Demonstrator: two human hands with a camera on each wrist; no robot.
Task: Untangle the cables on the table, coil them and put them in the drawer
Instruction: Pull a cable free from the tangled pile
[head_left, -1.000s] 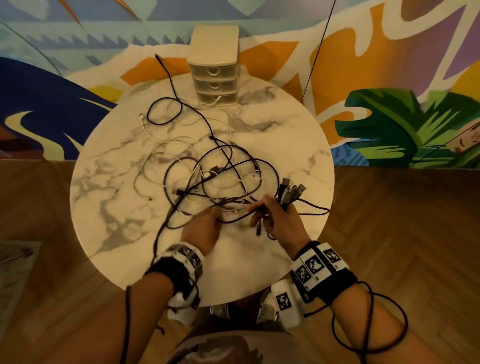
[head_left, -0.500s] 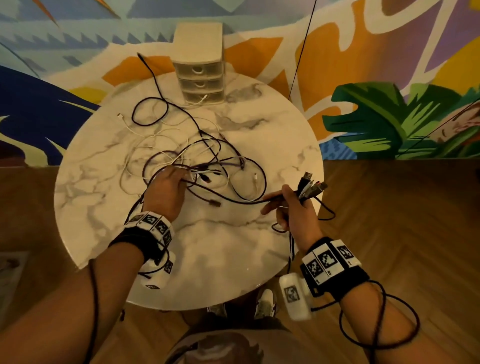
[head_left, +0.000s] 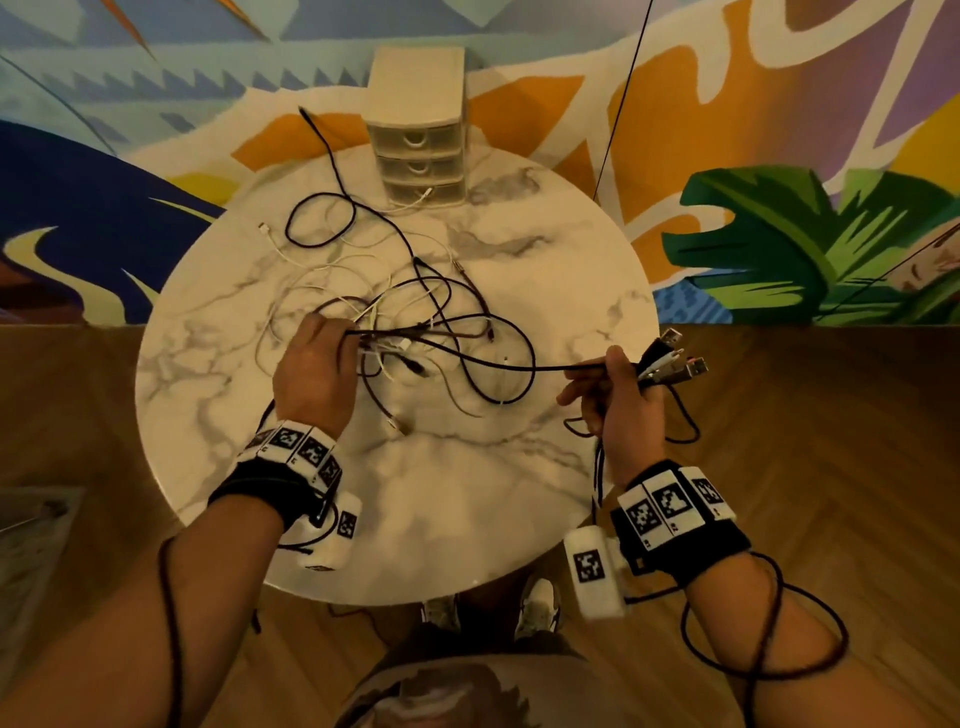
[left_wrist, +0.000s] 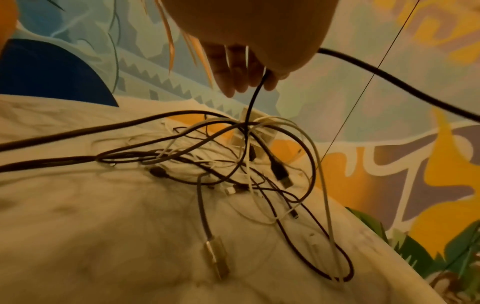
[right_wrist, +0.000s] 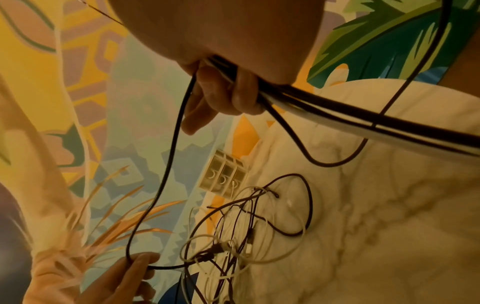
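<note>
A tangle of black and white cables (head_left: 415, 332) lies on the round marble table (head_left: 519, 493). My left hand (head_left: 317, 364) hovers over the tangle's left side and pinches a black cable (head_left: 493, 367), which runs taut to my right hand (head_left: 618, 395). That hand grips a bundle of cable ends, whose plugs (head_left: 675, 364) stick out past the table's right edge. In the left wrist view the black cable (left_wrist: 253, 102) hangs from my fingers (left_wrist: 233, 72) into the tangle (left_wrist: 246, 174). The right wrist view shows the bundle (right_wrist: 311, 102) in my fingers (right_wrist: 228, 90).
A small cream three-drawer chest (head_left: 418, 124) stands at the table's far edge, drawers closed, with a white cable end (head_left: 423, 195) against its bottom drawer. A painted mural wall stands behind. Wooden floor surrounds the table. One black cable (head_left: 332, 150) trails off the far edge.
My hands have drawn apart: the left moved left and away into the tangle, the right moved right past the table edge. The black cable between them now stretches taut.
</note>
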